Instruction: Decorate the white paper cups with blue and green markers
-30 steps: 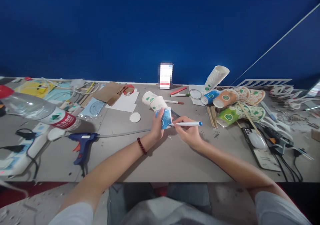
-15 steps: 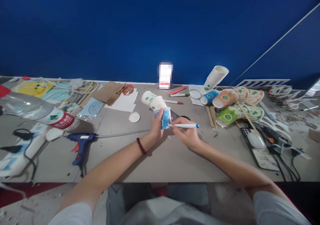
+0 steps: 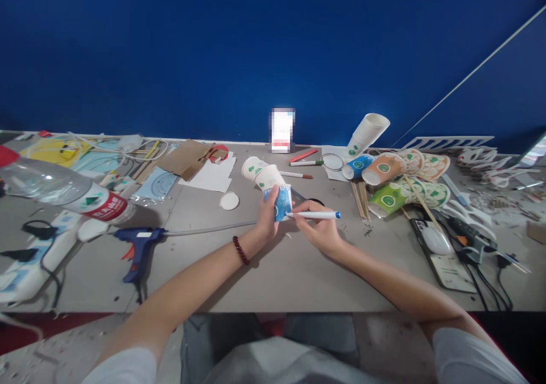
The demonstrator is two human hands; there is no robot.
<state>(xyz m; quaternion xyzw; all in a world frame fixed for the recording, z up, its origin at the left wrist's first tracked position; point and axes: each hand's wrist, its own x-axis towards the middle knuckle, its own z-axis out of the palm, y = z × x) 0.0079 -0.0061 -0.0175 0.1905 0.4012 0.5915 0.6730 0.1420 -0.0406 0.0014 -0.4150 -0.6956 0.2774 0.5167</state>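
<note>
My left hand (image 3: pixel 268 213) is closed round a blue patterned paper cup (image 3: pixel 282 201), held tilted above the table. In my right hand (image 3: pixel 317 227) is a white marker (image 3: pixel 321 215) with a blue end, gripped like a pen. Its tip meets or nearly meets the cup's lower right edge; the fingers partly hide the contact. Just behind the blue cup are two white paper cups with green prints, the nearer white cup (image 3: pixel 269 177) and the farther white cup (image 3: pixel 251 168). A round white disc (image 3: pixel 229 201) lies to their left.
A blue glue gun (image 3: pixel 140 244), a water bottle (image 3: pixel 85 193) and a power strip (image 3: pixel 34 259) are on the left. At right lie coloured paper cups (image 3: pixel 386 168), wooden sticks (image 3: pixel 360 199) and a phone (image 3: pixel 443 259). A stack of white cups (image 3: pixel 367 136) leans near the wall.
Hardly anything differs. Both hands keep the same hold on cup and marker, and the whole view has shifted very slightly.
</note>
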